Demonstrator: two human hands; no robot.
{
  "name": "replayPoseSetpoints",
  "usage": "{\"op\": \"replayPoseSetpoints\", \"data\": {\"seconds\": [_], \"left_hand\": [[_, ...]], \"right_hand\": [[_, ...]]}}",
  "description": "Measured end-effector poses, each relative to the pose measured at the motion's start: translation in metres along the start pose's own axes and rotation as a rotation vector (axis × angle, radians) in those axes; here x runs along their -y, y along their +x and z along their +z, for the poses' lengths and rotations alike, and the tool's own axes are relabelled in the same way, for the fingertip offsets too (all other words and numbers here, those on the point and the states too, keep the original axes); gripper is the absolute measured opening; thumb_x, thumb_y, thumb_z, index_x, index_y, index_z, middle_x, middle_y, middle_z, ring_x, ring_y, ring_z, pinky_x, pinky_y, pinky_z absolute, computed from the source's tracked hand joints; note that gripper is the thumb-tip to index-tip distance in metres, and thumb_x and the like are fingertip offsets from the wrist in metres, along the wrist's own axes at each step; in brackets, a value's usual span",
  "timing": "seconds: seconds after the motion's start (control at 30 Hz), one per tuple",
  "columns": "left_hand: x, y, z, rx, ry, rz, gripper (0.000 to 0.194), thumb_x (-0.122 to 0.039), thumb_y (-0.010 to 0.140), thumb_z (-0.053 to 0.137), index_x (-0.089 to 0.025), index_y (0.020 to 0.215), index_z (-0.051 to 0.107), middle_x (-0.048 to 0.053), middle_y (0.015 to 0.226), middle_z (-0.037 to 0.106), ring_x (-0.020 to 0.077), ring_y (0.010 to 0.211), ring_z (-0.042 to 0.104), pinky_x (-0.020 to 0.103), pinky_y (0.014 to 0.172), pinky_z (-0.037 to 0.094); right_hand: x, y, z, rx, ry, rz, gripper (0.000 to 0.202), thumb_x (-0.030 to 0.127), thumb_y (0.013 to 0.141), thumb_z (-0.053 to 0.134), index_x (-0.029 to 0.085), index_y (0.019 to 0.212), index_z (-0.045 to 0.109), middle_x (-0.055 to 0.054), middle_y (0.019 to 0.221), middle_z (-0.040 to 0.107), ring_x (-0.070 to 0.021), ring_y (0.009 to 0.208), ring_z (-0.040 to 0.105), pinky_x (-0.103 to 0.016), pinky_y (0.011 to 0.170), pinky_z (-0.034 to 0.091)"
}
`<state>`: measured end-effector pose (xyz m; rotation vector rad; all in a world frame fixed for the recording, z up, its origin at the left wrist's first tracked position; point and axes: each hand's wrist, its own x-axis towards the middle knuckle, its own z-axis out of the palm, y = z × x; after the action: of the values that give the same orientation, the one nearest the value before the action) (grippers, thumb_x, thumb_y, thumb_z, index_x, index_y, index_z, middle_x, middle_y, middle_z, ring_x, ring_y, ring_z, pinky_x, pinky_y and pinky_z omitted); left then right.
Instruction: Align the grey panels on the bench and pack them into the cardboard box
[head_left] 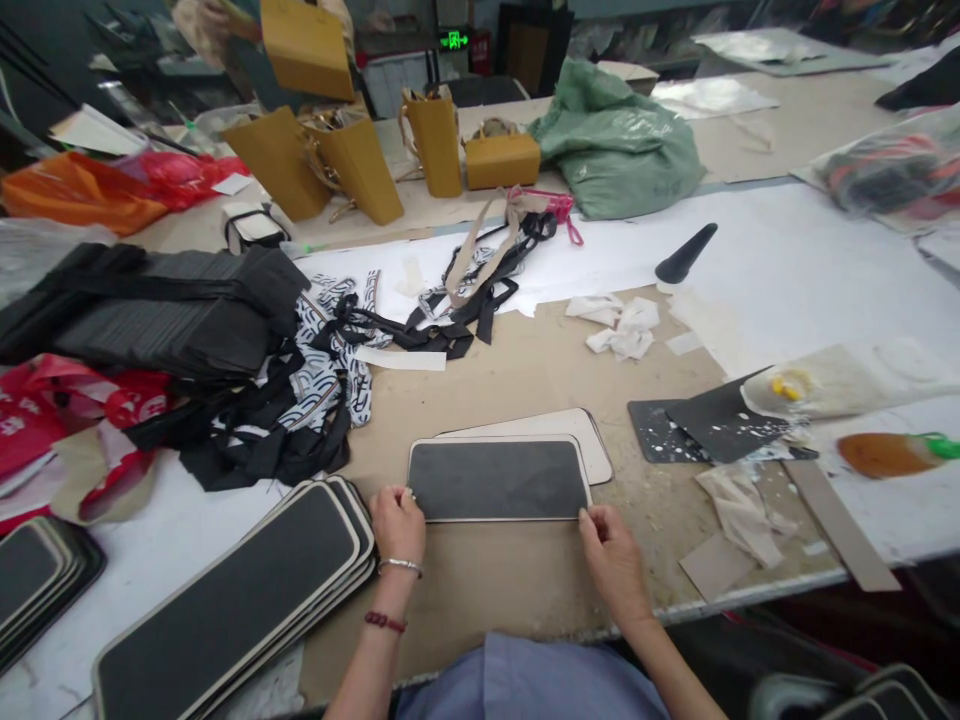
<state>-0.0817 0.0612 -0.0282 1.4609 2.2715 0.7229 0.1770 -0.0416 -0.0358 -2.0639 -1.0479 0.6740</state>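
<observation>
A dark grey rounded panel with a pale border [499, 480] lies in front of me on the brown board. My left hand [397, 525] pinches its lower left corner. At the lower right corner, my right hand [609, 550] grips the edge between thumb and fingers. Partly under this panel is a second, cream-coloured panel [596, 450], turned at a slight angle. Left of my left hand rests a stack of similar long dark panels [232, 600] with pale edges.
Black and patterned straps [322, 370] lie tangled at left by a dark folded bundle [172, 300]. To the right are glue-spotted dark sheets [720, 420], an orange-brown bottle [877, 455] and crumpled paper [626, 325]. Mustard bags [360, 170] and a green sack [622, 150] stand behind; a person handles one bag.
</observation>
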Motion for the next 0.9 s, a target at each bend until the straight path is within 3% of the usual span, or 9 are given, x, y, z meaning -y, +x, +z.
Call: {"op": "replayPoseSetpoints", "data": {"seconds": [0.2,0.47,0.63,0.9], "left_hand": [[0.010,0.002,0.006,-0.011,0.099,0.091,0.011,-0.017,0.074,0.042,-0.021,0.064,0.043,0.004,0.067,0.050,0.0232,0.078,0.049,0.038,0.079,0.041],[0.009,-0.003,0.008,0.004,0.111,0.059,0.010,-0.018,0.075,0.042,-0.020,0.066,0.045,0.006,0.069,0.053,0.0232,0.076,0.050,0.036,0.075,0.041],[0.000,-0.011,0.010,0.016,0.066,0.033,0.009,-0.020,0.075,0.042,-0.020,0.067,0.046,0.005,0.070,0.053,0.0223,0.074,0.051,0.036,0.073,0.042],[-0.008,-0.017,0.015,-0.004,0.084,0.112,0.010,-0.019,0.075,0.042,-0.020,0.067,0.047,0.007,0.071,0.052,0.0245,0.080,0.049,0.038,0.077,0.042]], "right_hand": [[0.004,0.007,-0.006,-0.008,-0.187,-0.071,0.026,0.044,0.077,0.041,0.021,0.069,0.048,-0.004,0.071,0.051,-0.0209,0.071,0.048,-0.034,0.068,0.038],[0.001,0.015,-0.001,-0.027,-0.131,-0.092,0.023,0.040,0.076,0.040,0.021,0.064,0.046,-0.004,0.065,0.049,-0.0192,0.065,0.046,-0.032,0.062,0.037],[0.007,0.034,-0.012,-0.080,-0.136,-0.124,0.022,0.040,0.074,0.042,0.021,0.063,0.045,-0.003,0.066,0.050,-0.0185,0.066,0.047,-0.031,0.064,0.037],[0.000,0.063,-0.025,-0.013,-0.468,-0.285,0.025,0.040,0.077,0.038,0.021,0.067,0.050,-0.008,0.072,0.054,-0.0244,0.076,0.047,-0.036,0.071,0.034]]}}
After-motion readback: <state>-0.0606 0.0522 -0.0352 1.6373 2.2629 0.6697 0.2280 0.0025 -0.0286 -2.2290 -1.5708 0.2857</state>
